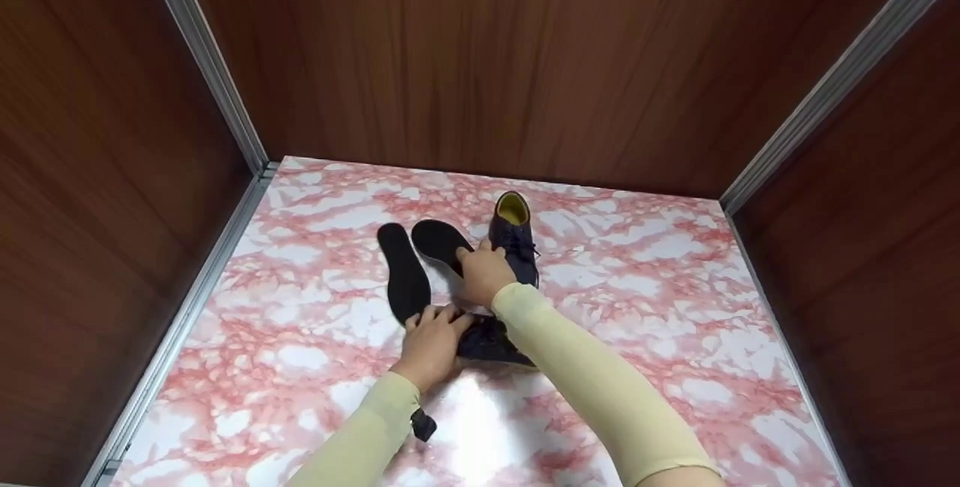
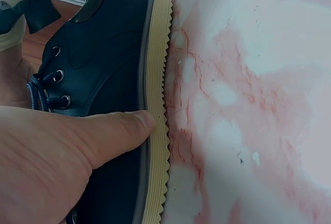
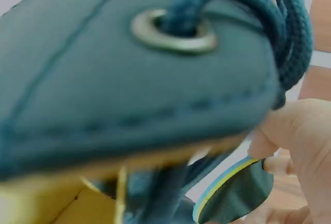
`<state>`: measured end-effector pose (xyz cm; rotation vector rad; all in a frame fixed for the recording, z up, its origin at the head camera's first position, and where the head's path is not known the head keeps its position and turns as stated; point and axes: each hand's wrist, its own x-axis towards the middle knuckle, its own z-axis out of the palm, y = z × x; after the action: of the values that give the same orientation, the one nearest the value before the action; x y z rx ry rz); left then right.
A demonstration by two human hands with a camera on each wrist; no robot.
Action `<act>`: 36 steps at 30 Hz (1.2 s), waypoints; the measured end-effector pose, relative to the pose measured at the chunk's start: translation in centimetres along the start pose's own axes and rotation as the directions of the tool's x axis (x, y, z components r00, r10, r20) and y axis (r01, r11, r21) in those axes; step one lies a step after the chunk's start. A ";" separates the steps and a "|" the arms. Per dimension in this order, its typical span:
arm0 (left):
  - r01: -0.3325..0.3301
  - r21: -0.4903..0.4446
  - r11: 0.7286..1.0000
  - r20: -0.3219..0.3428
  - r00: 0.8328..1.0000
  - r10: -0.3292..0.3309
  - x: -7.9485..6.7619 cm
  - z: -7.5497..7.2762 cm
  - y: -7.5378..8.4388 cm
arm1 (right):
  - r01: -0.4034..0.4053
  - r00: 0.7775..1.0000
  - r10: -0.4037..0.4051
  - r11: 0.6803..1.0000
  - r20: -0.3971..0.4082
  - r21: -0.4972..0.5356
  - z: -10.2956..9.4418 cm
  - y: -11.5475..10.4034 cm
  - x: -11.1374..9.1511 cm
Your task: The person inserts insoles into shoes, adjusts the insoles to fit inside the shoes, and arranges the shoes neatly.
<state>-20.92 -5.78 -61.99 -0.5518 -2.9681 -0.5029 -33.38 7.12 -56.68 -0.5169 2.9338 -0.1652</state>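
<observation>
A navy lace-up shoe (image 1: 487,344) with a cream, ridged sole (image 2: 158,105) lies crosswise near the middle, partly behind the right forearm. My left hand (image 1: 435,348) holds its toe end, the thumb pressed along the side against the sole edge. Just beyond, my right hand (image 1: 484,275) pinches one end of a black insole (image 1: 436,241), whose edge shows yellow and blue layers. In the right wrist view, the insole (image 3: 238,190) appears below the shoe's lace and eyelet. A second black insole (image 1: 405,273) lies left of it, its lower end by the left fingertips.
The other navy shoe (image 1: 514,235), yellow inside, rests beyond the right hand with its heel toward the back wall. Brown wood-grain panels (image 1: 465,59) enclose the red-and-white marbled surface (image 1: 637,307) at the back and both sides, with metal strips along the corners.
</observation>
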 end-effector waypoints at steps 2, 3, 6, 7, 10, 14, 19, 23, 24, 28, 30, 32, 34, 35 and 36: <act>0.001 -0.002 1.000 0.003 1.000 -0.001 0.0 -0.1 0.0 | 0.005 1.000 -0.005 1.000 -0.005 0.006 -0.2 0.2 -0.3; 0.002 -0.002 1.000 0.005 1.000 -0.002 0.0 -0.1 0.0 | 0.008 1.000 -0.008 1.000 -0.005 0.010 -0.3 0.2 -0.4; 0.007 -0.001 1.000 0.010 1.000 -0.007 0.0 -0.1 0.0 | 0.020 1.000 -0.020 1.000 -0.002 0.018 -0.6 0.4 -0.9; 0.009 0.001 1.000 0.012 1.000 -0.009 0.0 -0.1 0.0 | 0.023 1.000 -0.023 1.000 -0.004 0.017 -0.6 0.5 -1.0; 0.013 0.007 1.000 0.015 1.000 -0.013 -0.1 0.0 0.0 | 0.032 0.999 -0.032 0.999 -0.009 0.012 -0.8 0.8 -1.2; 0.011 0.006 1.000 0.007 1.000 -0.011 -0.1 0.1 0.0 | 0.031 0.999 -0.030 1.000 -0.022 0.004 -0.9 1.0 -1.3; 0.000 0.009 1.000 -0.009 1.000 0.000 -0.1 0.2 0.1 | 0.027 0.999 -0.027 1.000 -0.024 0.000 -1.0 1.0 -1.3; 0.001 0.002 1.000 -0.006 1.000 -0.001 -0.1 0.2 0.1 | 0.038 0.999 -0.038 0.999 -0.020 -0.002 -1.4 0.8 -1.4; 0.002 0.004 1.000 -0.002 1.000 -0.002 -0.1 0.2 0.1 | 0.043 0.999 -0.043 0.999 -0.025 -0.004 -1.4 0.8 -1.4; 0.010 0.015 1.000 0.009 1.000 -0.010 -0.1 0.4 0.0 | 0.057 0.998 -0.057 0.998 -0.039 -0.004 -1.4 0.8 -1.4; 0.014 0.023 1.000 0.012 1.000 -0.014 -0.1 0.4 0.0 | 0.062 0.997 -0.062 0.998 -0.046 0.004 -1.4 0.9 -1.5; 0.012 0.020 1.000 0.008 1.000 -0.012 -0.1 0.4 0.0 | 0.065 0.997 -0.064 0.998 -0.050 0.014 -1.3 1.1 -1.6; 0.006 0.014 1.000 0.003 1.000 -0.006 -0.1 0.4 -0.1 | 0.065 0.996 -0.063 0.998 -0.060 0.021 -1.3 1.3 -1.8; 0.003 0.011 1.000 0.000 1.000 -0.003 -0.1 0.4 -0.1 | 0.065 0.996 -0.063 0.998 -0.065 0.018 -1.3 1.4 -1.8; 0.000 0.006 1.000 -0.003 1.000 0.000 -0.1 0.4 -0.1 | 0.062 0.996 -0.060 0.998 -0.067 0.018 -1.4 1.5 -1.9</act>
<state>-20.90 -5.76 -62.39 -0.5495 -2.9656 -0.4938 -32.30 9.26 -55.29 -0.6098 2.9788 -0.2235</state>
